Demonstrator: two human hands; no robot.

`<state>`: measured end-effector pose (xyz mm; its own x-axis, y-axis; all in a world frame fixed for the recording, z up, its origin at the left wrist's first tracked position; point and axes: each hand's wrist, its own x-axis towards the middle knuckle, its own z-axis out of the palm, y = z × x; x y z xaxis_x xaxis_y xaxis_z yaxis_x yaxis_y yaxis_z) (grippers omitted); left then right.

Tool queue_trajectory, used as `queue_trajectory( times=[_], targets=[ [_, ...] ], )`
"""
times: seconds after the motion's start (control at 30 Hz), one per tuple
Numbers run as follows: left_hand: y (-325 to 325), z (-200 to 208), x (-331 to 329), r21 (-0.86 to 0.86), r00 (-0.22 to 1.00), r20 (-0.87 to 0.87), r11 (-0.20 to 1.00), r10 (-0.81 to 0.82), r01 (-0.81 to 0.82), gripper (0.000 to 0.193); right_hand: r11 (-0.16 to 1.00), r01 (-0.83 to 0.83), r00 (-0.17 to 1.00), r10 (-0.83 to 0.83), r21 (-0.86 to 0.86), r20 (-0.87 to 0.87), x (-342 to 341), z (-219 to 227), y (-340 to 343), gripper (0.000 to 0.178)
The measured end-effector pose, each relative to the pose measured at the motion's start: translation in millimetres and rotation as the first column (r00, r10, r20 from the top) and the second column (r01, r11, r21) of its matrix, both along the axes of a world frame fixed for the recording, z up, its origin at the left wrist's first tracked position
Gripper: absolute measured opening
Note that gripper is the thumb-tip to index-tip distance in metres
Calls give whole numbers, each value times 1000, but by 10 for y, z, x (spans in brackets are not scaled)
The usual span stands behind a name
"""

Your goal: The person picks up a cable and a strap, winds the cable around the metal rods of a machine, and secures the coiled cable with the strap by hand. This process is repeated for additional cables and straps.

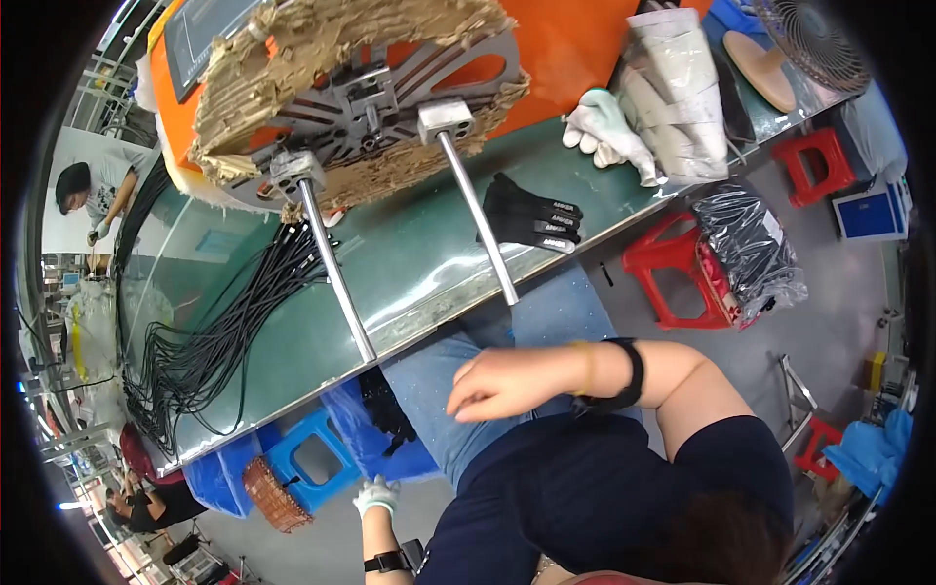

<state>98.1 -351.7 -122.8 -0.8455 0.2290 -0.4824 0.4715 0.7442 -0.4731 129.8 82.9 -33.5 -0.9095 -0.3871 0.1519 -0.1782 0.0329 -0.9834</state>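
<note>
My right hand [499, 385] is bare and held palm down above my lap, slightly blurred; its fingers are loosely bent and apart, with nothing in them. Low at my side, near a blue stool, hangs my left hand [377, 495] in a white glove, its fingers partly spread and nothing visible in them. In front of me stands an orange machine [561, 58] with a metal fixture [366, 107] edged by ragged brown padding. Two steel rods [473, 210] stick out from it toward me. Beneath the rods, a green worktop [414, 263] carries black banded bundles [531, 214].
Black cables [234, 322] spread over the left worktop. A white glove [609, 132], a plastic-wrapped roll [682, 88] and a fan [814, 44] are at right. Red stools [673, 268] and a blue stool [312, 458] stand on the floor. Another person [93, 190] works far left.
</note>
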Motion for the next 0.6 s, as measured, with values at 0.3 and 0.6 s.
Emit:
queue_trajectory(
  times=[0.3,0.6],
  targets=[
    [2610,1363,-752,981,721,-29,119,-692,154,14,247,913,392,-747,323,-537,-166,271,1332,12],
    [4352,1157,-627,847,566,-368,-15,-738,532,46,217,709,621,-642,671,-449,-786,-122,1315,13]
  ],
)
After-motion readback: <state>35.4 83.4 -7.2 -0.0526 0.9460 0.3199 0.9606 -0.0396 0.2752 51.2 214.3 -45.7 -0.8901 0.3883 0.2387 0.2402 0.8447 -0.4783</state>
